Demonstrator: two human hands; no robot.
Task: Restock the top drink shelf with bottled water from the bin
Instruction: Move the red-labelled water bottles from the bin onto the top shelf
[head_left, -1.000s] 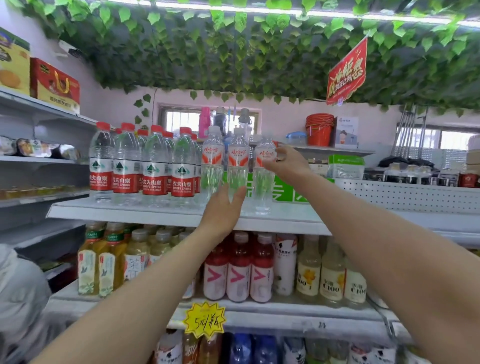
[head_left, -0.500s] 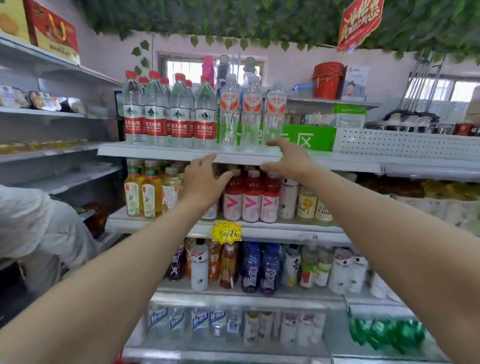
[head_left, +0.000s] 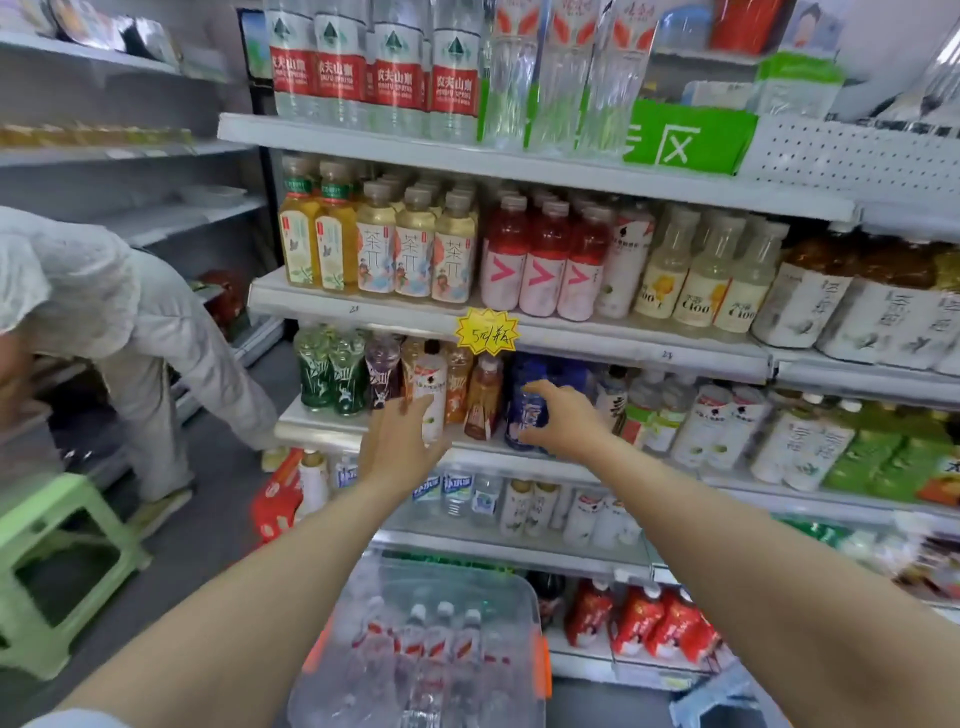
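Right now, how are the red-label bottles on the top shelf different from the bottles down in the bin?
The red-label bottles wear a wide solid red band; the bin bottles show only small red-orange marks. The red-label bottles stand high on the top shelf; the bin bottles sit low in the clear bin. Both are clear water bottles standing upright.

At twelve o'clock stand four red-labelled water bottles (head_left: 395, 78) and three orange-labelled water bottles (head_left: 563, 78), at six o'clock one bin (head_left: 519, 587) shows at least three bottles (head_left: 441, 642), at eight o'clock one stool (head_left: 47, 506).
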